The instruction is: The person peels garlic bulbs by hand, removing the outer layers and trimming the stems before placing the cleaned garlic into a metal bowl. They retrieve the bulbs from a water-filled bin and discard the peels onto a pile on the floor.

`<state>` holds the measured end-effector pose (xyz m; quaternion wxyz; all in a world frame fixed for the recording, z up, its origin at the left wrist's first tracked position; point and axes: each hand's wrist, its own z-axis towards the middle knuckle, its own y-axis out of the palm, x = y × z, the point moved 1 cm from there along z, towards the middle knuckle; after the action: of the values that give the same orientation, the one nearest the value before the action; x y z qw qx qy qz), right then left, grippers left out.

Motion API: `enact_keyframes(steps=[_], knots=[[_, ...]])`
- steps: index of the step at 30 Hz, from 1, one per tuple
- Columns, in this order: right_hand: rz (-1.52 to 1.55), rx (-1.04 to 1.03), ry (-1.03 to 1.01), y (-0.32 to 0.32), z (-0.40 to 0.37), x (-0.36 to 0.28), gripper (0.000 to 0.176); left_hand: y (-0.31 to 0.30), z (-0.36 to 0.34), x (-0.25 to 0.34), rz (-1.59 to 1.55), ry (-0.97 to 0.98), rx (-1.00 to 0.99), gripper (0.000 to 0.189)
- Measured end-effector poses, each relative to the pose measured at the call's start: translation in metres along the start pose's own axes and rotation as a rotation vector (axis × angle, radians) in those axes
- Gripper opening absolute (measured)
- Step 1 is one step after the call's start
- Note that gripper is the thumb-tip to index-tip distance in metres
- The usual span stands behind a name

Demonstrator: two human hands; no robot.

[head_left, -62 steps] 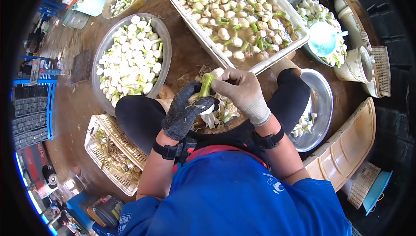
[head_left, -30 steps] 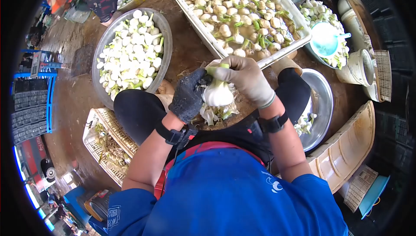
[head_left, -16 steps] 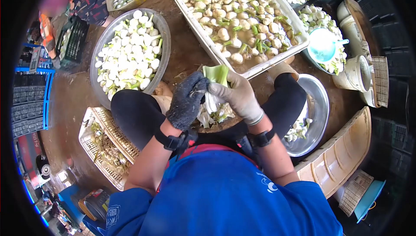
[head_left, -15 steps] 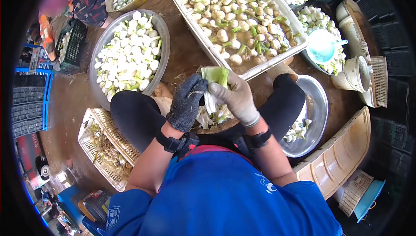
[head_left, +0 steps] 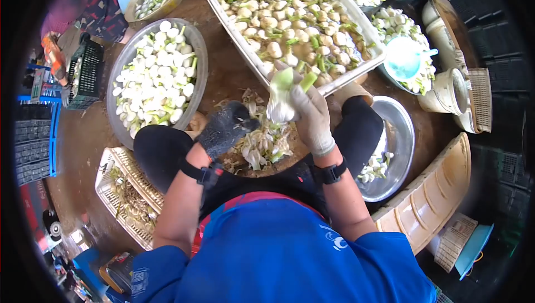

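Observation:
Wrapped in a pale glove, my right hand (head_left: 311, 116) is closed around a fresh garlic bulb (head_left: 280, 107). The bulb is white, with a green stem pointing up toward the large tray. My left hand (head_left: 227, 128), in a dark grey glove, is apart from the bulb at its lower left. Its fingers are curled, slightly blurred, with pale bits at their tips; what they hold is hidden. Under both hands, between my knees, lies a heap of garlic peelings (head_left: 261, 150).
A white tray (head_left: 259, 76) of garlic bulbs in murky water stands ahead. Left is a grey tub (head_left: 202, 60) of clean white bulbs; right, a metal basin (head_left: 402, 161) with several pieces. A cream crate (head_left: 106, 183) holds scraps at lower left. Another person (head_left: 103, 8) sits at upper left.
My hands have separated: the left moved down toward the peelings, the right moved slightly right with the bulb. The bulb's white body now shows, and the peelings are more exposed.

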<state>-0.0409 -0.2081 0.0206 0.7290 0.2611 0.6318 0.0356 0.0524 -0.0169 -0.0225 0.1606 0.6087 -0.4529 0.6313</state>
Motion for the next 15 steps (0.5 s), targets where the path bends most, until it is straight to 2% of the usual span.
enact_keyframes(steps=[1, 3, 4, 6, 7, 8, 10, 11, 12, 14, 15], knots=[[-0.201, -0.106, -0.089, -0.005, 0.002, 0.002, 0.046, 0.002, -0.003, 0.002, 0.009, -0.009, -0.003, 0.026], [-0.607, -0.284, -0.236, -0.009, 0.0, -0.006, 0.046, 0.012, -0.011, 0.012, -0.895, -0.113, -0.002, 0.025], [-0.607, -0.291, -0.226, -0.008, -0.001, -0.004, 0.046, 0.015, -0.011, 0.02, -0.903, -0.119, 0.005, 0.025], [-0.567, -0.433, -0.205, -0.002, -0.002, -0.001, 0.05, 0.011, -0.007, 0.047, -0.288, -0.123, 0.024, 0.025], [-0.565, -0.438, -0.206, 0.004, -0.004, 0.001, 0.05, 0.015, -0.006, 0.044, -0.127, 0.13, 0.151, 0.022], [-0.25, -0.341, -0.143, 0.011, -0.008, 0.004, 0.05, 0.014, -0.008, 0.051, -0.128, 0.13, 0.152, 0.022], [0.364, -0.121, -0.015, 0.021, -0.013, 0.011, 0.051, 0.014, -0.014, 0.065, -1.02, -0.237, 0.177, 0.024], [0.555, -0.069, 0.024, 0.017, -0.012, 0.018, 0.053, 0.019, -0.014, 0.063, -1.102, -0.233, 0.273, 0.029], [0.75, 0.157, 0.057, 0.025, -0.011, -0.003, 0.056, 0.003, -0.017, 0.076, -1.472, -0.164, 0.168, 0.023], [0.815, 0.34, -0.067, 0.004, -0.005, -0.012, 0.055, -0.015, -0.012, 0.063, 0.218, 0.341, 0.606, 0.016], [0.801, 0.327, -0.067, -0.006, -0.004, -0.013, 0.054, -0.021, -0.011, 0.03, -0.216, 0.053, 0.311, 0.014]])
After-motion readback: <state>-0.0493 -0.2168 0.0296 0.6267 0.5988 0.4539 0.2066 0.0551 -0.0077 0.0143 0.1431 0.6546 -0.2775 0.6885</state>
